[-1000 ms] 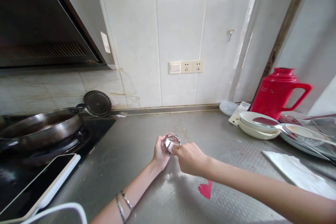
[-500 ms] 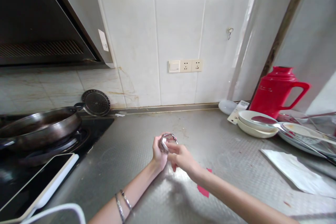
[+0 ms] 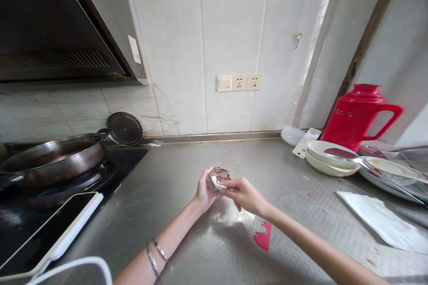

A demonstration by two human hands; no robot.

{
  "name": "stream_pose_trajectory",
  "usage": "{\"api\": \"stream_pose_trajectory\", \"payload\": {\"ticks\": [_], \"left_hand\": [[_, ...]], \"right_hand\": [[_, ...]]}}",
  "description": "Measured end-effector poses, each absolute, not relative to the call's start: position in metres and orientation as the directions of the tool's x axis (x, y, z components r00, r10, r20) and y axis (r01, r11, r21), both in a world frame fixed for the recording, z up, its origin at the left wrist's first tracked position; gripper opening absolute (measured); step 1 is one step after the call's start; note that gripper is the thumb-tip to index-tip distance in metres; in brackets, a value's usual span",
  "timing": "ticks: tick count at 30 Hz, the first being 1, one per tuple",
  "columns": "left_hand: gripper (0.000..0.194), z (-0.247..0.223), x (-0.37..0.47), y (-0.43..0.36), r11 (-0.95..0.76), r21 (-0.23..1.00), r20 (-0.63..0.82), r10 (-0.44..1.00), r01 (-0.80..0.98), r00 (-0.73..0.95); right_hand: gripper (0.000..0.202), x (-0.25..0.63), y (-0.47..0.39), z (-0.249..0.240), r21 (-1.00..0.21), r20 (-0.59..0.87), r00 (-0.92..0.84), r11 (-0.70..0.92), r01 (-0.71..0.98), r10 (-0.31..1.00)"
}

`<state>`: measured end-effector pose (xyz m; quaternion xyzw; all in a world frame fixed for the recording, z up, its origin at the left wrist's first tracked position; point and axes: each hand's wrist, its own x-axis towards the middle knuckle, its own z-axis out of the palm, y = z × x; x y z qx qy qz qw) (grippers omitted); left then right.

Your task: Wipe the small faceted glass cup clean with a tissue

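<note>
My left hand (image 3: pixel 203 192), with two bracelets on its wrist, is wrapped round a small clear glass (image 3: pixel 222 172) with a patterned wall, tilted so its mouth faces me. The fingers of my right hand (image 3: pixel 246 197) are pinched at the mouth of the glass. Between them is a bit of white tissue (image 3: pixel 219 185), pressed against the inside of the glass. Both hands are above the metal counter (image 3: pixel 187 164). A jagged pinkish-red piece (image 3: pixel 263 237), flat on the counter, lies below my right forearm.
On the left a metal pan (image 3: pixel 63 160) sits on the black stove, with a white-edged phone (image 3: pixel 50 236) in front. A red thermos jug (image 3: pixel 357 116), stacked white bowls (image 3: pixel 329 164) and a folded white paper (image 3: pixel 381 220) are on the right. Wall sockets (image 3: pixel 246 82) are behind.
My right hand's fingers have pulled back slightly toward the glass's rim, and the white tissue shows more now. Glass and both hands sit slightly further right as the view has shifted a little.
</note>
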<state>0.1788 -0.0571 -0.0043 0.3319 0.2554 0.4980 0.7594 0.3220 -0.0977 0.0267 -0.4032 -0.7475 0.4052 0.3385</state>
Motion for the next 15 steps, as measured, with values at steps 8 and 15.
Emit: {"api": "stream_pose_trajectory", "payload": {"ticks": [8, 15], "left_hand": [[0.05, -0.006, 0.169, -0.046, 0.55, 0.736, -0.184, 0.724, -0.396, 0.665], [0.052, -0.008, 0.168, -0.046, 0.679, 0.723, -0.244, 0.422, -0.126, 0.873]], "right_hand": [[0.036, 0.388, -0.074, 0.058, 0.068, 0.597, -0.703, 0.849, 0.525, 0.387], [0.029, 0.365, -0.065, 0.062, 0.608, 0.246, -0.968, 0.785, 0.119, -0.043]]}}
